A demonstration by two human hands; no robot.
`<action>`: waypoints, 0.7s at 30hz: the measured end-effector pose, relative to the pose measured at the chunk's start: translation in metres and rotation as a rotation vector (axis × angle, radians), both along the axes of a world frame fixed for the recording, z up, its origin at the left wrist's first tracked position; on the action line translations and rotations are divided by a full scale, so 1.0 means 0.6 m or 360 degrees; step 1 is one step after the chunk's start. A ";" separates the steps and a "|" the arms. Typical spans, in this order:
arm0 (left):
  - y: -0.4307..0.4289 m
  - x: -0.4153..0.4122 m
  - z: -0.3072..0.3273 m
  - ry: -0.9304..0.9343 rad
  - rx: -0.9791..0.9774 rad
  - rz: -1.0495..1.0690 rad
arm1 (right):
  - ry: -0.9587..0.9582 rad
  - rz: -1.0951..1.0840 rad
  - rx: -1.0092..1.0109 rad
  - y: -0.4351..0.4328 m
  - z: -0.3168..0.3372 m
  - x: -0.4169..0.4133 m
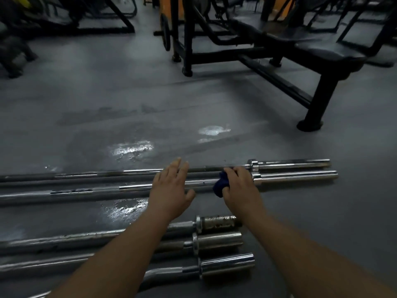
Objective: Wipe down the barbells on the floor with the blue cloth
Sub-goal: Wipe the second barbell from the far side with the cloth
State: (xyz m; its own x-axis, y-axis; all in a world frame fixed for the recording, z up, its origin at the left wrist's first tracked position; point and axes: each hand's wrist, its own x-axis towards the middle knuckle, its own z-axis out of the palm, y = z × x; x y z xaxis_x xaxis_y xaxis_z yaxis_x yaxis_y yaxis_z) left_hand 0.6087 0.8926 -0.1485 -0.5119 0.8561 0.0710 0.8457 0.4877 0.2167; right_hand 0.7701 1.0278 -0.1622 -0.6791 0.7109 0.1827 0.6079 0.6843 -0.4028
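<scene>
Our right hand (pixel 238 186) is clamped on the blue cloth (pixel 220 186), pressing it on the nearer of 2 long barbells (pixel 129 187) just left of its collar. Our left hand (pixel 171 186) lies flat, fingers spread, over both shafts just left of the cloth. Nearer us than both hands, 3 more bars (pixel 219 244) lie on the wet floor (pixel 86 125).

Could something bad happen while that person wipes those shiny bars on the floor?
Maybe. The bars are round, so one might roll onto the left hand. Wet patches on the floor look slippery. The right hand with the blue cloth could bump the collar.
</scene>
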 end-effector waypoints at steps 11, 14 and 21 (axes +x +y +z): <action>-0.028 0.152 0.085 0.0067 0.0127 0.0175 | 0.0085 0.0141 0.0181 0.035 0.111 0.152; -0.030 0.177 0.089 0.0093 0.0132 0.0176 | 0.0051 0.0142 0.0185 0.035 0.104 0.180; 0.016 0.149 0.078 0.0215 -0.0032 0.0019 | 0.0005 0.0024 0.0108 0.076 0.050 0.185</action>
State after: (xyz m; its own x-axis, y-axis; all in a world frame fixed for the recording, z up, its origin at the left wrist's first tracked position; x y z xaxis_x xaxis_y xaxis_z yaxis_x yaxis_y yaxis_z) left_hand 0.6980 0.9022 -0.1014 -0.5089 0.8520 0.1230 0.8607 0.5010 0.0910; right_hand 0.8811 1.0732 -0.1321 -0.6888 0.6867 0.2324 0.5961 0.7190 -0.3574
